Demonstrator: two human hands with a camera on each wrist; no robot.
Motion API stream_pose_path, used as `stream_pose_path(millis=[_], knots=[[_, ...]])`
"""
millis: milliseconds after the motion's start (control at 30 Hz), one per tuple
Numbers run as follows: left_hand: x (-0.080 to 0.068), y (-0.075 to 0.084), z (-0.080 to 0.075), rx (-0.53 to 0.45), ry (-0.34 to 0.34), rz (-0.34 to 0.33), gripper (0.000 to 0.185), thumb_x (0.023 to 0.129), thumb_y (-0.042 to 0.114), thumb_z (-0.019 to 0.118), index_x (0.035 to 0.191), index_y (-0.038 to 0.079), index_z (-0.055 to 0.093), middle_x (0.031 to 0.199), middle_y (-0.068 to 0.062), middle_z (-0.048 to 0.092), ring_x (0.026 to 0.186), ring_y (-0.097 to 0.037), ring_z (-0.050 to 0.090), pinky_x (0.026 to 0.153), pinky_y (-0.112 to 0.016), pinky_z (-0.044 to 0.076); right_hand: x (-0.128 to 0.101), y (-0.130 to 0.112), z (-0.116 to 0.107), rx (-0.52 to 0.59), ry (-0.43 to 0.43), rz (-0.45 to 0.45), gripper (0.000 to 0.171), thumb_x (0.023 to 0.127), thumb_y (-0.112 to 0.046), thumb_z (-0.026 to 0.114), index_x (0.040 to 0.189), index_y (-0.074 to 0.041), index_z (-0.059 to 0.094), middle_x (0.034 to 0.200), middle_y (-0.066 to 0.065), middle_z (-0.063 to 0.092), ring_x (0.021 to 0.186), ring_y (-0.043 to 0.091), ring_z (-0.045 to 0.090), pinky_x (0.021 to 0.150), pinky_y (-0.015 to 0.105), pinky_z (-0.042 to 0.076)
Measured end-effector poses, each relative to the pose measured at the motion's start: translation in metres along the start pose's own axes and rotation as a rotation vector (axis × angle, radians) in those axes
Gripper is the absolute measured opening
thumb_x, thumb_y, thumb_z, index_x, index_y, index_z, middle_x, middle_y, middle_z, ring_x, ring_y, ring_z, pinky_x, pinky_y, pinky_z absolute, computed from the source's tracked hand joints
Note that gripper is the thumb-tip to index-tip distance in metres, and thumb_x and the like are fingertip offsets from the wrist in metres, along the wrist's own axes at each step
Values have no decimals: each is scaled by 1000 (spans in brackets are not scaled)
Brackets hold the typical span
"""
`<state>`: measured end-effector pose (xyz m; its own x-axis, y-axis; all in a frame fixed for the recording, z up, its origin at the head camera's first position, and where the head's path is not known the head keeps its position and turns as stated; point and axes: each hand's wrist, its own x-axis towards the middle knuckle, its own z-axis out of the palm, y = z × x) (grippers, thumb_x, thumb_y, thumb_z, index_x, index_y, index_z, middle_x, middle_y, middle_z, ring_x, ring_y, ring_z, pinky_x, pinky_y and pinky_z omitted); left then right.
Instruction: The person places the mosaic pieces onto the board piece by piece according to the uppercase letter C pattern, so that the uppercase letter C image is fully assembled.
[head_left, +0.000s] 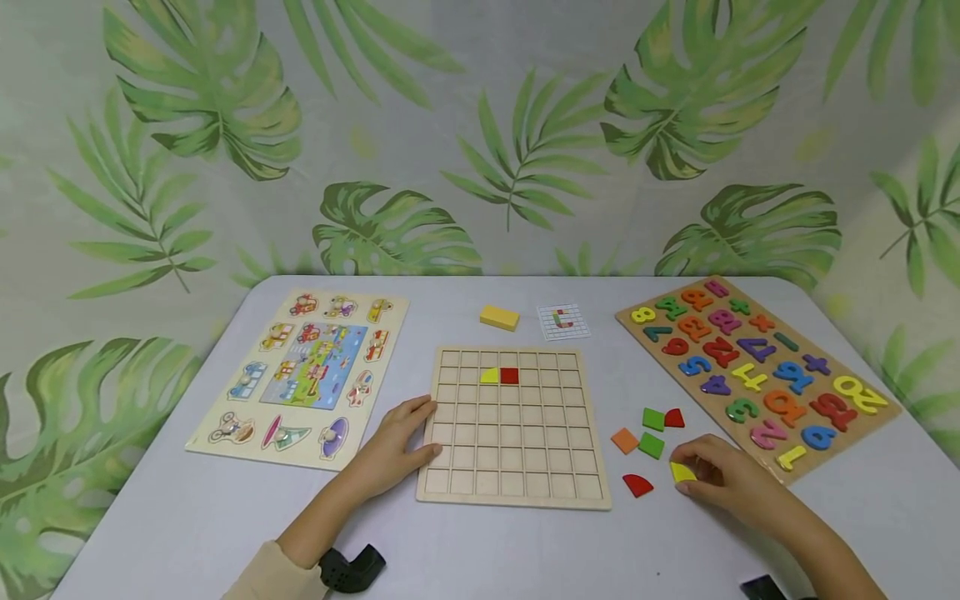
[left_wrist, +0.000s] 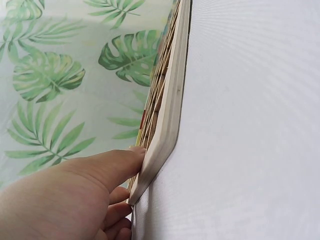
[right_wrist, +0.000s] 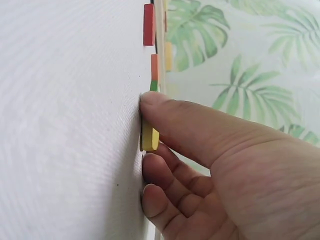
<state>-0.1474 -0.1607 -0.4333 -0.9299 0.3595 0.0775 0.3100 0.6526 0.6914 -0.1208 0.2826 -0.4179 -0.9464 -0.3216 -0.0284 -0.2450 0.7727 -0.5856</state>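
Step in hand looks like picking up the yellow piece (head_left: 683,472): it's right of the grid board (head_left: 512,437), low over the desk (head_left: 510,550), can't tell if it's touching. To do it well: hold it by the edges, keep it level, lift straight up before going sideways, so it misses the red quarter (head_left: 637,485) to its left and the green square (head_left: 651,446) to its far left. Check which way it's turned while it's in plain sight. Grip: right hand (head_left: 723,479) is narrow, pinching the yellow piece between thumb and finger, other fingertips low by the desk. Left hand (head_left: 390,442) isn't clamping: fingers fairly straight, touching the grid board's left edge. Light pressure there should do; don't shove.
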Motion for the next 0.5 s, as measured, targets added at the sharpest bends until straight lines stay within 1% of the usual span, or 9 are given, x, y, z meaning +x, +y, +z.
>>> stream_pose_path(millis=[133,233,300,433,500], knots=[[0,0,0,3,2,0,64,83,22,65,136,0,37,141,-12,30,130,-30,21,101,-47,23,1,-4,0,-2,-1,65,29,78,-21,70,102,-8,60,84,-3,53,71,8,45,60,19,44],[0,0,0,3,1,0,64,83,22,65,136,0,36,141,-12,30,130,-29,21,101,-47,23,2,-9,-1,12,32,62,30,79,-20,70,104,-6,61,82,-4,55,70,8,47,60,20,46],[0,0,0,4,-1,0,64,83,22,65,136,0,36,142,-11,30,130,-29,21,101,-47,23,2,-13,-1,14,86,12,31,78,-20,70,105,-6,62,82,-6,57,70,6,50,60,20,47],[0,1,-1,2,-1,-1,64,83,22,65,136,0,36,142,-11,29,130,-29,21,101,-47,23,5,-26,-1,-29,205,-117,32,77,-19,72,105,-8,64,82,-10,59,69,4,52,60,21,48],[0,1,-1,-2,-2,-2,64,83,22,65,136,0,36,142,-11,29,130,-29,21,101,-47,22,10,-35,-1,-45,241,-164,32,77,-19,72,106,-9,65,85,-11,59,70,3,52,61,21,48]])
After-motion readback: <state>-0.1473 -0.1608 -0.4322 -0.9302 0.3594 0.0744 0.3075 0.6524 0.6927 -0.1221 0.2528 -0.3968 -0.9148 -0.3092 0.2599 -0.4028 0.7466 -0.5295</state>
